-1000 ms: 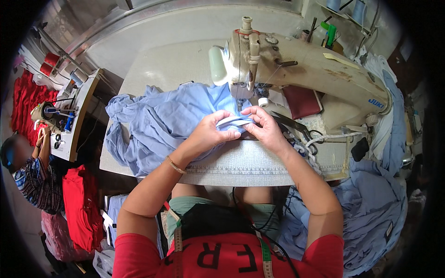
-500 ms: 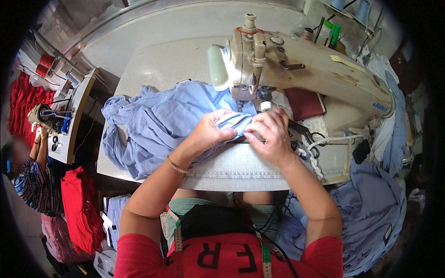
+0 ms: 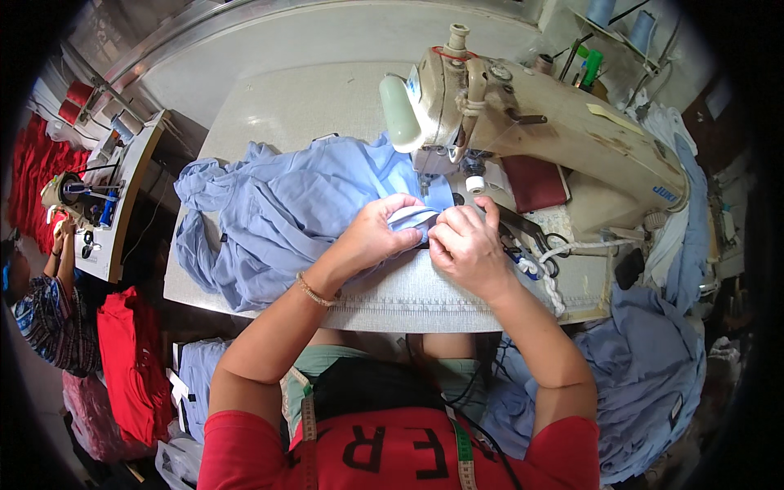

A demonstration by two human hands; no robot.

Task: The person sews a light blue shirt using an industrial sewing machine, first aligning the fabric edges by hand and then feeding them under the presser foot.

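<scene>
Big cream sewing machine sits at the far right of the pale table, with the light blue garment bunched up to its left. Left hand and right hand are close together, both pinching a folded edge just short of the needle — looks like positioning; most stitching seems left.

Both forearms come up from the lower edge, bare, converging at centre. Left hand palm down, fingers curled, thumb and fingertips pinched together. Right hand palm down, knuckles up, fingers bent, touching the left. Bracelet on left wrist.
</scene>
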